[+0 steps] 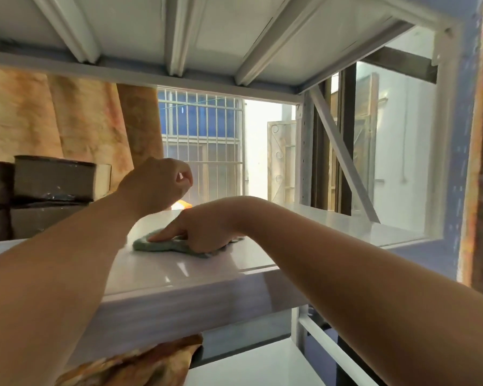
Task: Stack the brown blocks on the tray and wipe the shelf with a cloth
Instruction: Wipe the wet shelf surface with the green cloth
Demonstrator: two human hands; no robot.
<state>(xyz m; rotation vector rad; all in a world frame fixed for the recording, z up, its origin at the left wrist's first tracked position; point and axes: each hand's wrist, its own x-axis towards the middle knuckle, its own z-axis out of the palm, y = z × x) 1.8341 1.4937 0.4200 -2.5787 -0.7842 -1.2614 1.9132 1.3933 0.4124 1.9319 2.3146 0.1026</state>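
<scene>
A grey-green cloth lies flat on the glossy white shelf. My right hand presses down on it, index finger stretched along the cloth toward the left. Above the shelf, behind the cloth, my left hand hovers in a loose fist and holds nothing. Brown blocks are stacked at the far left of the shelf, upper ones resting on lower ones. No tray can be made out in this view.
The shelf above with its metal ribs hangs low overhead. A diagonal brace and upright post close the right end. A patterned curtain hangs behind the blocks. A small orange thing sits at the shelf's back edge. Patterned fabric lies below.
</scene>
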